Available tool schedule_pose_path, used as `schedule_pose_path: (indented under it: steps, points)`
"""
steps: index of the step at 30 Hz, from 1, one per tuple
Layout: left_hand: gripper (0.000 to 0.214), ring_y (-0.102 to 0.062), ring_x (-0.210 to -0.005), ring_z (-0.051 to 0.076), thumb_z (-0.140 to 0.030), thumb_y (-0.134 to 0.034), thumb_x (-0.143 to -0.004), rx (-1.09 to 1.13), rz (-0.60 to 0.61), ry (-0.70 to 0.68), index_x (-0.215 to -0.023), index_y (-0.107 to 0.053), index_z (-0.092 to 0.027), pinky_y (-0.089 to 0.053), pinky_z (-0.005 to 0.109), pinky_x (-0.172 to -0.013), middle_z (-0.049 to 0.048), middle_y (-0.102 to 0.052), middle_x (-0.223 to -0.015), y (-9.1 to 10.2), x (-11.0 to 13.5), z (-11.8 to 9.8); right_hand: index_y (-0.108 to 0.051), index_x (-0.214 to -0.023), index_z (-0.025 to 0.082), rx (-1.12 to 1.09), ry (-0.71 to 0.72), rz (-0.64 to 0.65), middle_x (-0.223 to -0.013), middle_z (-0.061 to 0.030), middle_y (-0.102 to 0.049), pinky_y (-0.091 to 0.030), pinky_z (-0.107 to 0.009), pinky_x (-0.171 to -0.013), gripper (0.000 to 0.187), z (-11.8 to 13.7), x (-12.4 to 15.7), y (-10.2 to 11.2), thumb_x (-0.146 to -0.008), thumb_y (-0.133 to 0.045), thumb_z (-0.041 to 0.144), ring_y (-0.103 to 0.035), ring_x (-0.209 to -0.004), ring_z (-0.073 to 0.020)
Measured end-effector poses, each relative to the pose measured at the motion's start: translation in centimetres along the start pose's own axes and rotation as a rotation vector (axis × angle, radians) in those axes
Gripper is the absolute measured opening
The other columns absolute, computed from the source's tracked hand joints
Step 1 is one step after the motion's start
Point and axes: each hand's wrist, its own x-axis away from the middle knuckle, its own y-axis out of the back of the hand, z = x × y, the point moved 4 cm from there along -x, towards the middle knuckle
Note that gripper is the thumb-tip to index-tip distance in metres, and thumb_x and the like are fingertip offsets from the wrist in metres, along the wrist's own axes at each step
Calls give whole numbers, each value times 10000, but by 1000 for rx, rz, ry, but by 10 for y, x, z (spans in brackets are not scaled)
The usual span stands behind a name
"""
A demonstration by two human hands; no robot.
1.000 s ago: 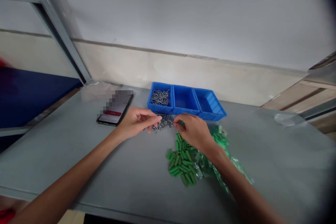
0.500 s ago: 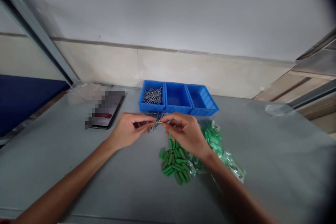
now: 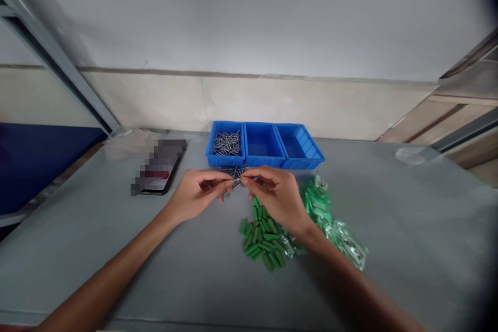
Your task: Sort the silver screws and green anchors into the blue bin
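Across the near side of a grey table (image 3: 187,270) spreads a heap of green pieces (image 3: 268,241), with clear bags (image 3: 348,244) beside it to the right. Farther in, the person's left hand (image 3: 193,192) and right hand (image 3: 278,189) come almost fingertip to fingertip, both pinched on a thin metal piece (image 3: 236,180) that bridges the narrow gap. Just past the fingers lies a pile of loose screws (image 3: 232,171), partly hidden; behind it stand three blue bins (image 3: 264,162) in a row, more screws filling the leftmost. A phone (image 3: 170,171) lies to their left. Beyond run beige tiles (image 3: 155,96) under a pale wall (image 3: 249,15), a metal post (image 3: 58,54) slanting at left. A second ago the hands were farther apart; compared with half a second ago, less of the piece shows.
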Motion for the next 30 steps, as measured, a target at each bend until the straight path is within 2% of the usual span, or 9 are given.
schedule_pose_path:
  steps: [6, 9, 11, 14, 17, 19, 23, 27, 30]
  points:
    - [228, -588, -541, 93, -311, -568, -889, 112, 68, 48, -870, -700, -126, -421, 172, -433, 59, -689, -786, 2, 0, 1, -681, -807, 183, 2, 35, 107, -691, 1, -648, -466, -212, -490, 125, 0, 0, -7, -849, -580, 243, -588, -490, -89]
    - [245, -608, -551, 106, -335, -564, -893, 123, 25, 47, -940, -699, -137, -430, 181, -434, 67, -694, -825, 6, -1, 0, -687, -800, 185, 93, 149, 29, -723, -8, -658, -471, -210, -487, 132, 15, 4, -4, -855, -568, 202, -591, -527, -91]
    - [264, -607, -547, 104, -353, -554, -898, 127, -26, 56, -970, -695, -141, -424, 179, -428, 68, -692, -840, 10, -1, -1, -691, -814, 199, 166, 307, -164, -774, -18, -676, -478, -217, -487, 124, 37, 10, 9, -849, -576, 170, -599, -569, -100]
    - [287, -595, -536, 97, -373, -544, -900, 131, -77, 56, -967, -693, -137, -407, 173, -422, 66, -681, -834, 16, -3, -2, -686, -942, 247, 272, 610, -608, -858, -14, -696, -512, -248, -544, 216, 79, 23, 33, -794, -635, 99, -626, -654, -128]
    - [309, -581, -520, 93, -395, -560, -884, 114, -106, 65, -909, -698, -119, -395, 172, -416, 73, -677, -824, 21, -4, 2, -667, -1005, 266, 308, 705, -867, -891, -14, -693, -514, -274, -573, 281, 98, 16, 40, -779, -653, 100, -627, -671, -142]
    - [327, -580, -509, 93, -410, -570, -873, 105, -122, 74, -886, -695, -108, -389, 173, -410, 80, -679, -826, 22, -5, 7, -674, -935, 241, 293, 619, -822, -864, -21, -681, -505, -272, -565, 149, 90, -5, 32, -841, -588, 162, -610, -608, -122]
    - [349, -559, -486, 85, -415, -553, -881, 42, -133, 48, -807, -689, -102, -390, 170, -411, 71, -681, -750, 23, -7, 12, -678, -977, 201, 362, 225, -459, -932, -43, -692, -479, -265, -551, 191, 43, -43, 5, -870, -533, 262, -582, -530, -97]
    - [344, -542, -476, 77, -407, -553, -881, -17, -118, 20, -772, -686, -109, -402, 168, -428, 56, -679, -708, 22, -5, 7, -669, -1033, 217, 402, 137, -425, -933, -40, -702, -459, -269, -571, 249, 24, -33, 14, -882, -496, 315, -583, -547, -107]
    - [369, -544, -484, 77, -416, -529, -893, -42, -76, -3, -761, -690, -112, -404, 170, -443, 54, -679, -700, 18, -3, 0, -711, -866, 243, 572, 23, -192, -796, -8, -712, -424, -270, -556, 177, 21, -24, 25, -826, -559, 323, -589, -567, -131]
